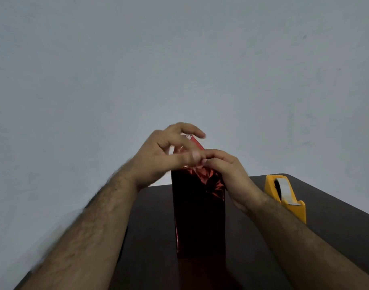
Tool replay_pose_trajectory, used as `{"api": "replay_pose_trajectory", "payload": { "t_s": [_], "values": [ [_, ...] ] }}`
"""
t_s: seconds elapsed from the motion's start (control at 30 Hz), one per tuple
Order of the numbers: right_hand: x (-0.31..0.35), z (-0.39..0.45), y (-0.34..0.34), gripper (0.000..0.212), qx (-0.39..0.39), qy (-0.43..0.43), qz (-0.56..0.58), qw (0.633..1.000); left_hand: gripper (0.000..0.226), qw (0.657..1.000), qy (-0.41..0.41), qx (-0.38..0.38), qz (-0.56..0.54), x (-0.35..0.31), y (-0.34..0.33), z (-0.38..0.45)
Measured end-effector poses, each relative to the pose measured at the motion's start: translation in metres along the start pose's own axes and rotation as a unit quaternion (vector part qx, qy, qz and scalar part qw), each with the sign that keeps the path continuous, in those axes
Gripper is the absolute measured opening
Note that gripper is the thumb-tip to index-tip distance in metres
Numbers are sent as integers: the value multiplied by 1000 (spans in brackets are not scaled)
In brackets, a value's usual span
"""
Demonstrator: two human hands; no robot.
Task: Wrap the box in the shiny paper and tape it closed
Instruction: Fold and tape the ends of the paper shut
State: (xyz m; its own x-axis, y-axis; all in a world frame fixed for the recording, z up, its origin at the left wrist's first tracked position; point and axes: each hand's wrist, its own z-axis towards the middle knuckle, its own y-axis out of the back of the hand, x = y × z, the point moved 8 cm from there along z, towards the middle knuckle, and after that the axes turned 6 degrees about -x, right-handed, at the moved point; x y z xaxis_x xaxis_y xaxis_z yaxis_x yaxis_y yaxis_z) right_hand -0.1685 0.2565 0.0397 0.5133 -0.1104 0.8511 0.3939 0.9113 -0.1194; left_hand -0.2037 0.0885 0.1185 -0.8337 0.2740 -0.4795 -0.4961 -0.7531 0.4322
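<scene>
Your left hand (169, 151) comes in from the lower left on a bare forearm and sits at the top of the tall box wrapped in shiny red foil paper (199, 214). Its fingers are loosely spread rather than clenched: the index finger arches over the far upper edge of the box, the others curl down toward the folded paper, and the thumb reaches across to the right, where it meets the fingertips of your other hand. The motion blur there hides whether it pinches the foil or only presses on it. The box stands upright on the dark brown table (150, 237), directly between your two forearms, with its top end up in your hands and its base nearer your body. The front face is smooth and dark, while the foil near the upper right corner is crumpled into bright red creases. Your right hand (231, 174) is drawn in narrow, its fingers bunched and curled against that crumpled upper right corner, touching the paper and your left thumb. To the right of that wrist, apart from the box, a yellow plastic tape dispenser with a roll of pale tape (286, 195) rests on the table.
</scene>
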Motion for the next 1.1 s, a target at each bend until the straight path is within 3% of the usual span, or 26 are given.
{"api": "replay_pose_trajectory", "payload": {
  "t_s": [0.07,0.13,0.2,0.3,0.37,0.47,0.57,0.7,0.87,0.97,1.1],
  "values": [
    [1,0,-2,22,6,2,0,1000,17,994,25,-107,3,14,18,2],
    [3,-2,-6,25,17,7,-6,1000,11,989,63,-136,19,27,23,2],
    [7,-4,-8,26,20,32,-20,999,15,993,70,-86,33,31,21,0],
    [14,-6,-7,39,23,79,-29,996,40,996,47,51,52,27,9,-7],
    [14,-7,-5,47,17,102,-33,994,51,994,42,85,60,26,5,-7],
    [10,-7,-3,50,3,120,-43,992,38,995,20,40,91,20,-1,-2],
    [9,-9,-1,46,-14,154,-66,986,18,998,4,-17,55,9,-4,0],
    [8,-9,7,39,-39,154,-60,985,15,995,-7,-80,59,7,3,1],
    [-7,-2,11,52,-27,59,-70,995,21,994,-29,-86,67,0,4,0],
    [-9,-1,6,41,-3,49,-42,998,20,994,-26,-84,57,1,5,1],
    [-8,-1,11,38,-77,47,46,995,25,995,-9,-81,57,2,5,0]
  ]
}}
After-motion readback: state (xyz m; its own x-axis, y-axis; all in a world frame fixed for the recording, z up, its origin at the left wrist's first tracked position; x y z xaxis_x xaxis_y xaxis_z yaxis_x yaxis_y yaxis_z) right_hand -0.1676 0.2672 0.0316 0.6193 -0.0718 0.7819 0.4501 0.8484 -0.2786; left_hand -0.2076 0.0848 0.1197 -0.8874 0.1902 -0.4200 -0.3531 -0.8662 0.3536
